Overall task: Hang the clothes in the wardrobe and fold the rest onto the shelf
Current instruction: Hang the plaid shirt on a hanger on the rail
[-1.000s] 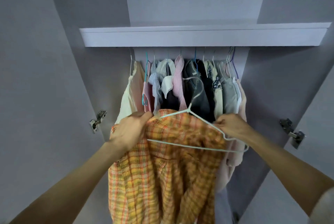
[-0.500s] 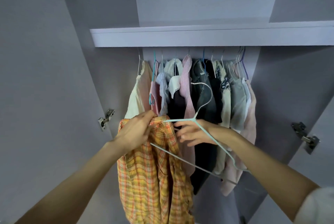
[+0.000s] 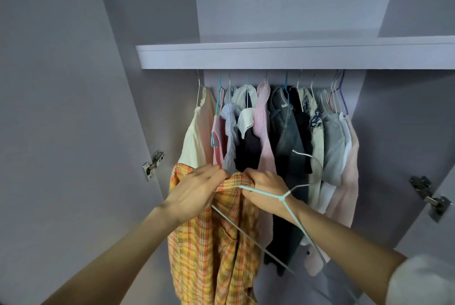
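Observation:
An orange and yellow plaid shirt [image 3: 211, 250] hangs down in front of the open wardrobe, bunched at its top between my hands. My left hand [image 3: 197, 191] grips the shirt's top edge from the left. My right hand [image 3: 264, 187] grips the same bunched fabric from the right. A pale green wire hanger [image 3: 283, 198] lies tilted across my right wrist, one arm running into the shirt, its hook [image 3: 309, 159] pointing up to the right. Several garments [image 3: 283, 142] hang on the rail under the shelf [image 3: 283, 56].
The wardrobe's side walls stand close on both sides, with metal door hinges at the left [image 3: 153, 164] and right [image 3: 429, 197]. The hanging clothes fill most of the rail; a gap shows at its far left, beside a cream top [image 3: 194, 137].
My right hand has moved left to the shirt's top, close to my left hand. The hanger has swung down across my right wrist. The view has shifted left.

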